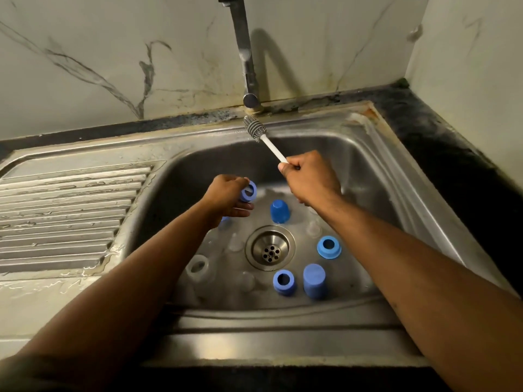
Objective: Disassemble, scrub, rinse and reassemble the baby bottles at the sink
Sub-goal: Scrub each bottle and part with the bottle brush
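Note:
My left hand grips a blue screw ring over the steel sink. My right hand holds the white handle of a bottle brush, its grey bristle head raised toward the tap. On the sink floor lie two more blue rings, two blue caps, a clear bottle on its side and faint clear teats. The parts lie apart around the drain.
A ribbed, wet draining board lies to the left of the basin. A dark stone counter runs along the right and back, below marble-patterned walls. No water runs from the tap.

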